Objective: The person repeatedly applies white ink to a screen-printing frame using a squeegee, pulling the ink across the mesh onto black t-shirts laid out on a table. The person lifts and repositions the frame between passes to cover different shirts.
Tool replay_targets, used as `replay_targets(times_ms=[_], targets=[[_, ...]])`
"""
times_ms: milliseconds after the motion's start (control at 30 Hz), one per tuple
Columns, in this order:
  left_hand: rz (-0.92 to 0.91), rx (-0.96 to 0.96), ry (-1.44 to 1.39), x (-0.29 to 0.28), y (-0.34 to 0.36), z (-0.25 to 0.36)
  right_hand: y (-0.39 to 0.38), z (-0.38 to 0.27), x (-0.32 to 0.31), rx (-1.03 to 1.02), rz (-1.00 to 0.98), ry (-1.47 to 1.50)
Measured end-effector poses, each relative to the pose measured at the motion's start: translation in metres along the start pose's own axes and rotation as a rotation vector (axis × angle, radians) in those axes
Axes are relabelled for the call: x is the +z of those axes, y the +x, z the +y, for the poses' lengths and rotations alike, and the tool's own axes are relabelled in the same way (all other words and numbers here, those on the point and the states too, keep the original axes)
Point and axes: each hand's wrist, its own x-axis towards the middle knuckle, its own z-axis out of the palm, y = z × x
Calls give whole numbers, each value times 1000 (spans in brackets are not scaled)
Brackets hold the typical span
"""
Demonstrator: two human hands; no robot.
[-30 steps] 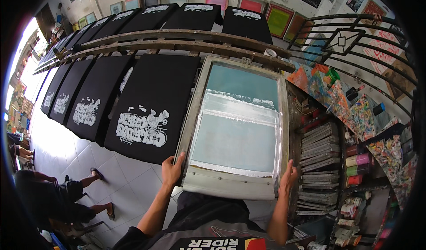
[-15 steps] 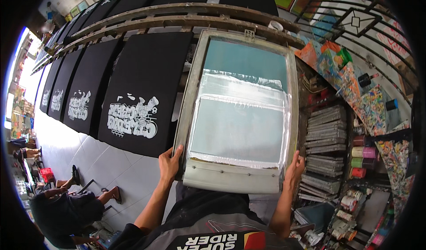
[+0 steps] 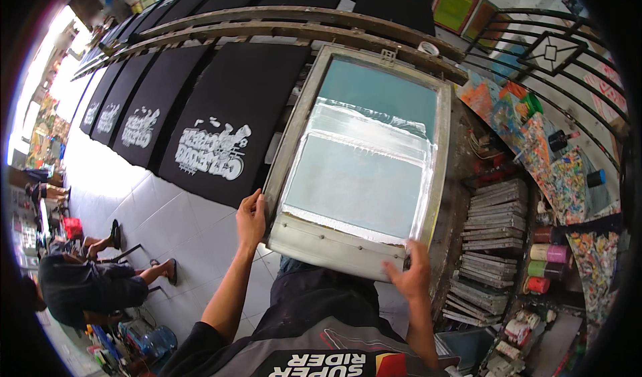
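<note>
In front of me, a screen printing frame [image 3: 441, 153] with teal mesh lies tilted slightly clockwise. White ink [image 3: 364, 136] is spread in a thick band across its mesh. Along the near end rests a wide pale squeegee [image 3: 321, 240] with small screws, white ink along its far edge. My left hand [image 3: 251, 220] has its fingers bent against the frame's near left side. At the squeegee's right end is my right hand [image 3: 411, 270], thumb and fingers apart, touching the near right corner. Left of the frame lies a black shirt [image 3: 254, 76] with a white print [image 3: 212, 151].
More black printed shirts [image 3: 157, 86] run in a row leftward, with wooden rails [image 3: 287, 26] behind them. Stacked grey slats [image 3: 491, 233] and ink pots [image 3: 548, 253] stand at right. A person [image 3: 87, 280] sits at lower left. A tape roll [image 3: 428, 49] lies on the rail.
The frame has turned clockwise in view. My right hand has come off the frame's right side and moved inward to the squeegee's end, its fingers spreading. My left hand is slightly higher in view.
</note>
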Motion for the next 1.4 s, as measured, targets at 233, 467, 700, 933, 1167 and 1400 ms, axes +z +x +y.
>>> replay_targets(times_ms=[233, 467, 700, 933, 1167, 1400], targets=[[-41, 294, -4, -20, -59, 53, -24, -27, 3, -363, -348, -343], [-596, 810, 255, -35, -48, 95, 27, -34, -28, -247, -397, -139], [-731, 1037, 653, -22, 11, 97, 47, -24, -13, -190, -158, -175], [-641, 1014, 528, -10, 6, 85, 28, -29, 2, -164, 35, -327], [-680, 941, 552, -12, 5, 87, 33, -11, 8, -188, 72, -251], [-639, 990, 528, 1, 39, 134, 68, 2, -11, -184, 39, -229]])
